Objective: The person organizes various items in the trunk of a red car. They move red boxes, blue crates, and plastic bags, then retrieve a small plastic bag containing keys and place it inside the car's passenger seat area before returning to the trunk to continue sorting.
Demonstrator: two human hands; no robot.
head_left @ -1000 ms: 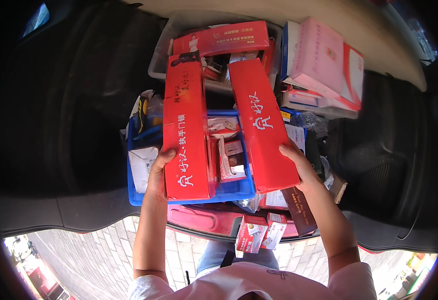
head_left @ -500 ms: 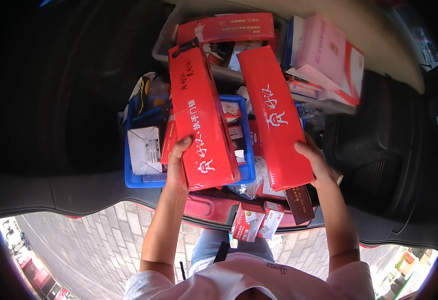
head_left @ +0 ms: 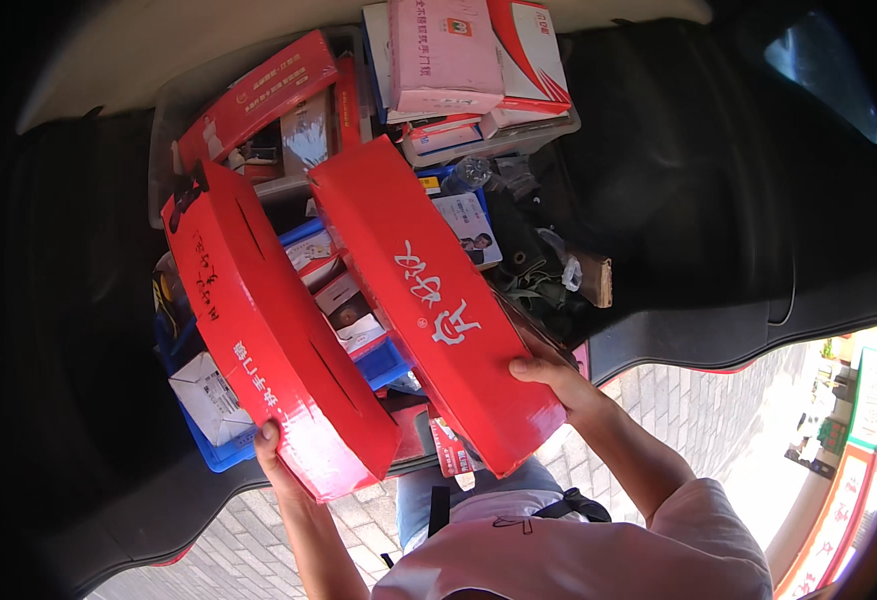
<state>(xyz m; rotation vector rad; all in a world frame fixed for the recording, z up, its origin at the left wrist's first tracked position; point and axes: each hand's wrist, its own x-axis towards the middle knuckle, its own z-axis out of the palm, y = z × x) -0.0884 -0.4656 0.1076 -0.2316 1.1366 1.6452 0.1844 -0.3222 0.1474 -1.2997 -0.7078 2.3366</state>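
My left hand grips the near end of a long red cardboard box with a black piece at its far end. The thumb lies along the box's left edge; the other fingers are hidden underneath. A second long red box is in my right hand, thumb on its upper face near the close corner. Both boxes are held up side by side, slanting away to the left, over an open car boot. Below them a blue crate holds several small cartons, one of them a white box.
At the back stand clear plastic bins; a red box and a pink box lie on them. A plastic bottle and dark bags sit to the right. The boot's sill crosses in front of me.
My view has turned, so the boot's contents appear shifted and tilted. Both red boxes have come nearer my body and closer together, still in my hands.
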